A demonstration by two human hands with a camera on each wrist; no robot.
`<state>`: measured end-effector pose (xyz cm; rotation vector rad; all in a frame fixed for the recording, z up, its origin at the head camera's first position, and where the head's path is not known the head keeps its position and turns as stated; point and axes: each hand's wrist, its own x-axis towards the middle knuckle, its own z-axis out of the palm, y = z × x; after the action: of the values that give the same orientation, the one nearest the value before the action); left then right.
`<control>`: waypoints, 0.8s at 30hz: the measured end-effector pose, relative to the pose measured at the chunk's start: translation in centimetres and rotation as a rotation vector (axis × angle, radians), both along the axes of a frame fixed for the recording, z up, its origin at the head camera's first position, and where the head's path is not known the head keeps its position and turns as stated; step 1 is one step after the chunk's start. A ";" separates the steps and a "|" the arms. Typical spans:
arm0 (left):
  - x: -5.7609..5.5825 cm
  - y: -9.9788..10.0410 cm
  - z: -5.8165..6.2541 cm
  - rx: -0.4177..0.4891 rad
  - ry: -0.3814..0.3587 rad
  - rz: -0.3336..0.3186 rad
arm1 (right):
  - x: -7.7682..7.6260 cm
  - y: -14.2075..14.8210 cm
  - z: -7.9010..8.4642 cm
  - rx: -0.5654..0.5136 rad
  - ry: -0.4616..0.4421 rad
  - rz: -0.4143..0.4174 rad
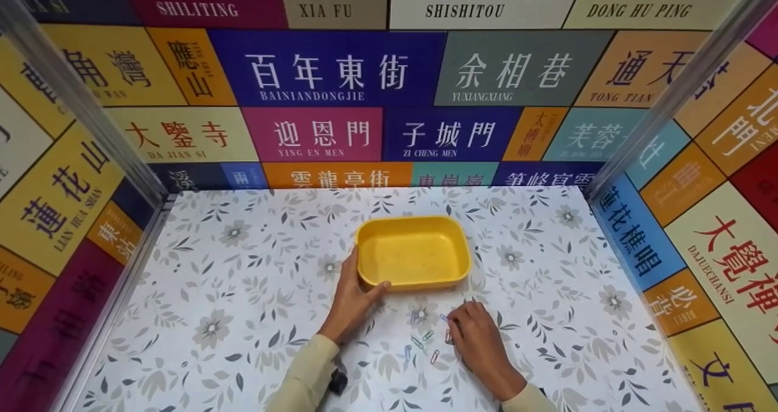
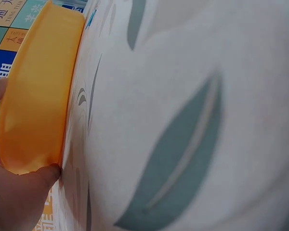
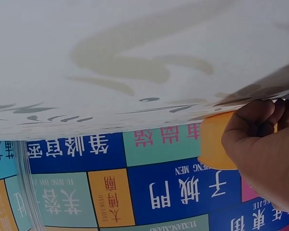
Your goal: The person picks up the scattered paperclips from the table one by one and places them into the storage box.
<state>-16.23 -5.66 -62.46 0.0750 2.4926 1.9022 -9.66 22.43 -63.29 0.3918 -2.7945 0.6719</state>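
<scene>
A yellow, rounded rectangular plastic container (image 1: 413, 251) sits on the bench (image 1: 213, 290), open side up, its long sides running left to right. The person's left hand (image 1: 354, 299) holds the container at its near left corner, the thumb against the near wall and the fingers along the left end.

Just in front of the container, on the person's side, small coloured paper clips lie loosely scattered. Among them are a slender green wire clip (image 1: 417, 342), a blue wire clip (image 1: 408, 353) to its left and a red wire clip (image 1: 434, 357), the last two farther from the container than the green one. The right hand (image 1: 480, 342) is at the right edge of this scatter, in front of the container's right end, its fingers bent narrow and pointing down close to the clips; whether it pinches one cannot be told.

Pale cream sleeves (image 1: 307, 369) cover both forearms, nearer the person than the container. Around the container spreads the bench's white covering, printed with grey flowers and leaves. Behind the container and to either side stand walls of multicoloured rectangular panels (image 1: 328, 68) lettered with Chinese characters and Latin spellings.
</scene>
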 end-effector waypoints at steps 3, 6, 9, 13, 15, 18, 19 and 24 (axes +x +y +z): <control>0.0 -0.1 0.0 -0.003 0.020 -0.010 | 0.0 0.0 -0.2 -0.011 0.057 0.032; 0.1 -0.2 0.1 -0.005 0.044 -0.021 | -0.1 0.0 -0.5 -0.010 0.108 0.053; 0.1 -0.3 0.1 -0.010 0.055 -0.027 | -0.1 0.0 -0.6 -0.004 0.138 0.063; 0.1 -0.3 0.1 -0.006 0.041 -0.028 | -0.2 0.0 -0.4 0.017 0.118 0.058; 0.1 -0.3 0.1 -0.005 0.030 -0.028 | -0.2 0.0 -0.3 0.026 0.087 0.051; 0.1 -0.3 0.1 -0.001 0.018 -0.026 | -0.3 0.0 -0.2 0.029 0.052 0.044; 0.1 -0.3 0.1 0.001 0.021 -0.025 | -0.2 0.0 -0.3 0.030 0.051 0.046; 0.2 -0.2 0.0 0.014 0.037 -0.024 | -0.1 0.2 -0.6 0.046 0.130 0.081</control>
<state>-16.06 -5.84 -62.48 0.1409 2.4902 1.9272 -9.76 22.63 -63.85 0.5404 -2.6864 0.5782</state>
